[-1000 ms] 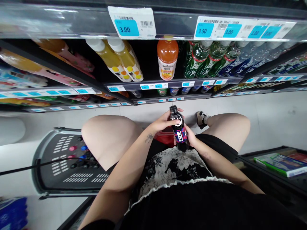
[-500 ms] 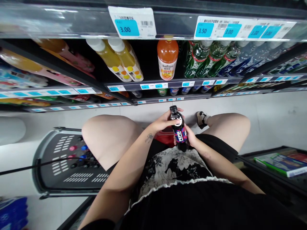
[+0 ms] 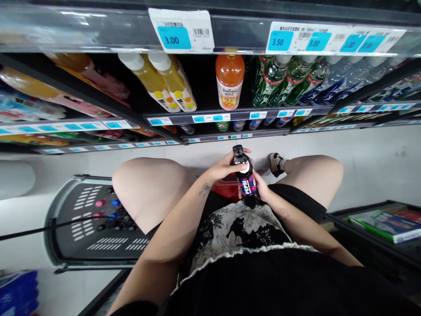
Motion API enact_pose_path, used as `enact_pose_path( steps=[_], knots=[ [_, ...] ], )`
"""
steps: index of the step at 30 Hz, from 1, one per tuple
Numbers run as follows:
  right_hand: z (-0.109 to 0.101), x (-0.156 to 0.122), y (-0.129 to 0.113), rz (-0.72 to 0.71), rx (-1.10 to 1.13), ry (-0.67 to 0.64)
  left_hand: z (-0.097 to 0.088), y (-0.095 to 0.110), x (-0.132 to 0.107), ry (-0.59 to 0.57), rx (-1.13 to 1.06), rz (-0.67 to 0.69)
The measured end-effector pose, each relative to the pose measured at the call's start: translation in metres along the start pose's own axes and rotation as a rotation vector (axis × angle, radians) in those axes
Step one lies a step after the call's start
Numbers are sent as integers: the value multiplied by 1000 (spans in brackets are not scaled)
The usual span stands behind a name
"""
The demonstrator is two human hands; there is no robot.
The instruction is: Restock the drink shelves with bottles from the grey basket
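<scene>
I hold a dark Pepsi bottle (image 3: 246, 179) with a black cap upright over my lap, between my bent knees. My left hand (image 3: 225, 167) wraps the bottle's upper part, thumb across the front. My right hand (image 3: 261, 188) grips its lower part from behind and the right, fingers closed round it. A red object (image 3: 226, 188) shows just under the left wrist, mostly hidden.
Drink shelves face me: yellow juice bottles (image 3: 164, 81), an orange Tropicana bottle (image 3: 230, 79), green soda bottles (image 3: 283, 79), price tags (image 3: 180, 31) above. A grey shopping basket (image 3: 85, 219) with several bottles sits on the floor at left. A low shelf with boxes (image 3: 384, 224) is at right.
</scene>
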State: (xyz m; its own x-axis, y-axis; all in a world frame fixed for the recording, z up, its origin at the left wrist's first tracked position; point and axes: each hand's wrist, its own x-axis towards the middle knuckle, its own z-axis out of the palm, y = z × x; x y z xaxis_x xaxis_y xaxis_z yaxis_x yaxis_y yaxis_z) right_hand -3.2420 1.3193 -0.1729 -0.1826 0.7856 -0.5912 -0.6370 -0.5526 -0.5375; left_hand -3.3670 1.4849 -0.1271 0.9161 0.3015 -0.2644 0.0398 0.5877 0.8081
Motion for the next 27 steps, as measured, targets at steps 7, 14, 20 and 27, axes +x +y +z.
enact_pose_path(
  steps=[7, 14, 20, 27],
  knots=[
    [0, -1, -1, 13, -12, 5, 0, 0, -1, -6, -5, -5],
    [-3, 2, 7, -14, -22, 13, 1, -3, 2, 106, 40, -10],
    [-3, -2, 2, -296, -435, 157, 0, -13, 11, 467, 55, -38],
    [-7, -1, 9, -303, -686, 78, -9, -26, 18, 708, 127, -94]
  ],
)
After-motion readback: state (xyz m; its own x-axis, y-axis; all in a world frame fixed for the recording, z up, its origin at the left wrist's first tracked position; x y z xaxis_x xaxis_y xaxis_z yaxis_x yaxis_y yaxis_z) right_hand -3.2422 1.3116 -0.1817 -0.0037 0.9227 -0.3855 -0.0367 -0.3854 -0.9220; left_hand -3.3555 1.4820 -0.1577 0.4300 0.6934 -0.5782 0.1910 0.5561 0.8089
